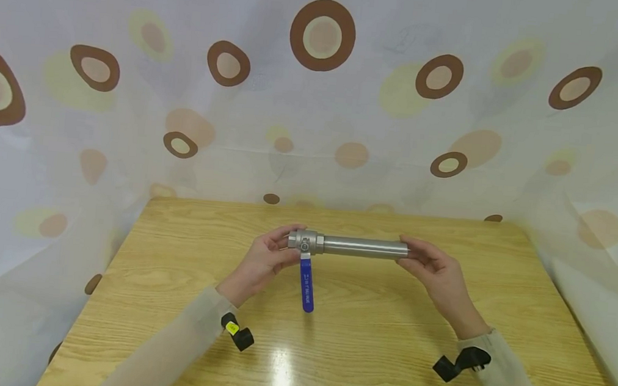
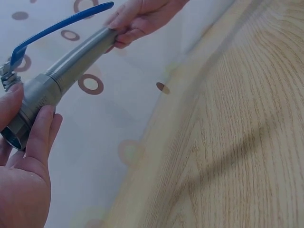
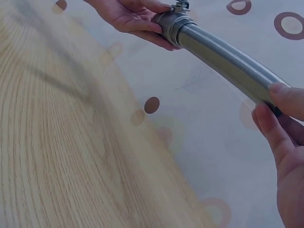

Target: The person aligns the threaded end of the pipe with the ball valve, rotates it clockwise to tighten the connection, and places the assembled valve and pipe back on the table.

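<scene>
A metal ball valve (image 1: 310,241) with a blue lever handle (image 1: 306,285) is joined to a straight steel pipe (image 1: 365,247). My left hand (image 1: 261,262) grips the valve body by its open end, thumb in front and fingers behind. At the pipe's far end my right hand (image 1: 439,278) pinches the tube between thumb and fingers. Valve and pipe are held level above the table, and the lever points toward me. In the left wrist view the valve's hollow mouth (image 2: 12,137) shows beside the left fingers. The pipe's right end is partly hidden by the right fingertips.
Beneath the hands lies a wooden table (image 1: 361,357), with shadows of the pipe and arms on it. A white curtain (image 1: 316,114) with brown and yellow circles stands behind and at both sides. Each wrist wears a small black camera (image 1: 456,365).
</scene>
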### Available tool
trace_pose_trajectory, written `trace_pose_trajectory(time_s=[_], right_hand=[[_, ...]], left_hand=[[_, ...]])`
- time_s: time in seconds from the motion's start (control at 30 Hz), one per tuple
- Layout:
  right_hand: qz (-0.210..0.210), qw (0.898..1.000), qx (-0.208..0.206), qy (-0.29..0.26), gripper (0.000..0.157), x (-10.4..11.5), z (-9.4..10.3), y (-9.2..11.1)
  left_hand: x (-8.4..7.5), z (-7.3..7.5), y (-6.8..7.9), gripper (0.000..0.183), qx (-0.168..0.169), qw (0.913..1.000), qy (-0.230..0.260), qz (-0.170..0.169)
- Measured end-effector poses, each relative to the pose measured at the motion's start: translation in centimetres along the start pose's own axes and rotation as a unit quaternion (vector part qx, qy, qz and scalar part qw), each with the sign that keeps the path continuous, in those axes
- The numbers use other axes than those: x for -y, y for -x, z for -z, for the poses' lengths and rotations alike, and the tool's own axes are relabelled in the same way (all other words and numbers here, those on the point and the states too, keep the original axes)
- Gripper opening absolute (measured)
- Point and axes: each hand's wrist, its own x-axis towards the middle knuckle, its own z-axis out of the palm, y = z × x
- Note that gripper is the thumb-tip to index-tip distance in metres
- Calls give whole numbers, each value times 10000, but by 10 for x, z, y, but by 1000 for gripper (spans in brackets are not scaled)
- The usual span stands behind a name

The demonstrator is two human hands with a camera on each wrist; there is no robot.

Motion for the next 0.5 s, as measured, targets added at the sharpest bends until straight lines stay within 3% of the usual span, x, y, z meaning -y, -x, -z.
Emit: trace_pose_trajectory(time_s=[0.5], right_hand=[[-65,9994,-126,322,38,2,1,1]], left_hand=[[-3,-3,1,55,3,10000,55,43]])
